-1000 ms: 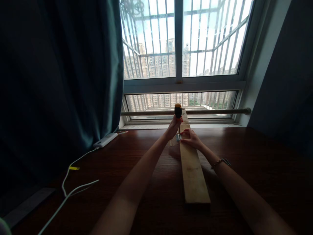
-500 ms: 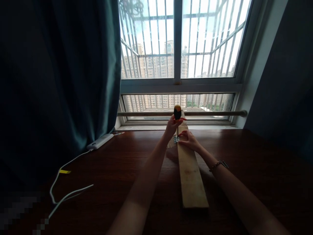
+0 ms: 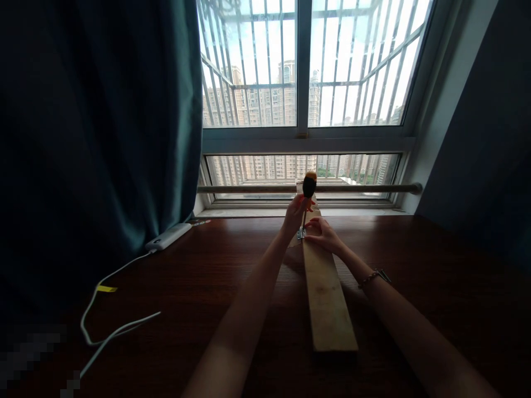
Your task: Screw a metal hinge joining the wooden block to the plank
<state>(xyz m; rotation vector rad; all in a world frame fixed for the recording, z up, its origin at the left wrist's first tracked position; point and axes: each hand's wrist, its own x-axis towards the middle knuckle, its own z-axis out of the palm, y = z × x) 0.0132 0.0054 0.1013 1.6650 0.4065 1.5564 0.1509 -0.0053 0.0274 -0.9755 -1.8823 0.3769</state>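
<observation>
My left hand (image 3: 295, 215) is closed around a screwdriver with a black and yellow handle (image 3: 309, 184), its shaft pointing down at a small silver hinge (image 3: 301, 233). The screwdriver leans slightly to the right at the top. The hinge lies at the left edge of a long wooden board (image 3: 329, 304), with another piece of wood partly hidden under my left hand. My right hand (image 3: 326, 236) rests on the board, thumb and index finger at the hinge near the screwdriver's tip. Whether a screw sits under the tip is too small to tell.
The board runs lengthwise on a dark reddish-brown table (image 3: 232, 276). Thin screws (image 3: 385, 275) show beside my right wrist. A white power strip (image 3: 169, 237) with a white cable (image 3: 89, 309) and yellow tag (image 3: 107, 288) lies left, near the curtain (image 3: 166, 138). A rail (image 3: 365, 188) crosses before the window.
The screwdriver's handle has tipped to the right and its shaft now slants. My left hand has shifted slightly right with it. My right hand stays at the hinge; the view has moved a little.
</observation>
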